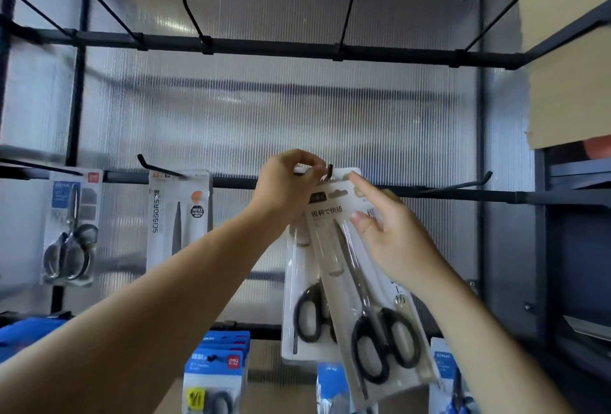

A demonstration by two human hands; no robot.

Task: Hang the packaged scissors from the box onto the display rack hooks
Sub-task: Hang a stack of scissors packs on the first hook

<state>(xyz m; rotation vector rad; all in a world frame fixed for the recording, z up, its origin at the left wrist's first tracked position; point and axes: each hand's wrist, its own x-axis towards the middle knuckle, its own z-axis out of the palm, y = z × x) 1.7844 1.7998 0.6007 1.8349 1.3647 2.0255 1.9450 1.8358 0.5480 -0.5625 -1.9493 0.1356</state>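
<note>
Two white packs of black-handled scissors hang close together at the middle hook (329, 171) of the rack's lower bar. My left hand (287, 185) pinches the top edge of the rear pack (305, 284) right at the hook tip. The front pack (363, 284) tilts to the right, with its handles low. My right hand (383, 232) holds this pack near its top, the forefinger stretched up toward the hang hole. Whether either pack's hole sits on the hook is hidden by my fingers.
Two other scissors packs (71, 232) (178, 215) hang on hooks to the left. A bare hook (476, 180) sticks out on the right. The upper bar (264, 47) carries several bare hooks. Blue packaged goods (215, 370) hang below. A cardboard sheet (568, 66) stands at the right.
</note>
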